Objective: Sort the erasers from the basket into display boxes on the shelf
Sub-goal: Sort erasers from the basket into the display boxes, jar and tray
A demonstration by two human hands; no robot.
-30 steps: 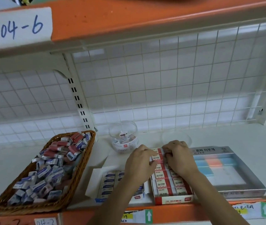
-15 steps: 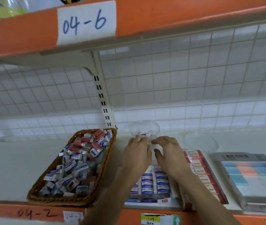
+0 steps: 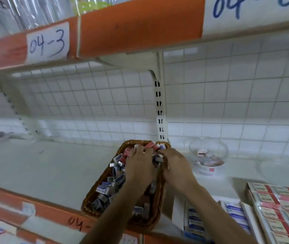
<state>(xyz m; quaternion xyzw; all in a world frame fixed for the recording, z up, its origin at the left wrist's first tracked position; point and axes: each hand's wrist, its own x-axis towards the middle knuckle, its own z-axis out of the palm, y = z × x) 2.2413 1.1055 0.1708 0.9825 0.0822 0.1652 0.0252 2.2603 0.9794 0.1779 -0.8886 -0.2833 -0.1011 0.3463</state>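
Your left hand [image 3: 139, 166] lies palm-down over the far half of the wicker basket [image 3: 94, 196], its fingers bent down into the heap of erasers [image 3: 108, 187]. Blur and the back of the hand hide the fingertips, so you cannot tell whether it grips an eraser or only touches the heap. Your right hand [image 3: 175, 168] sits just beside it at the basket's far right rim, fingers curled in among the erasers there, and again you cannot tell whether they pinch anything. The basket stands on the white shelf [image 3: 43, 169], filled with small erasers in blue-and-white sleeves, with several red-sleeved ones gathered at its far end. Just behind the basket's far right corner rises the slotted upright [image 3: 160, 106] of the shelving. To the right of the basket, apart from it, stands a clear round jar [image 3: 208, 154] with a few small items inside. Right of the basket's near end lies the blue display box [image 3: 233, 213], rows of blue-sleeved erasers in it, and farther right of the basket the red display box [image 3: 281, 208], packed with red-sleeved ones. Above the basket and to its left, a paper label [image 3: 47, 42] reading 04-3 is stuck on the orange edge of the shelf above
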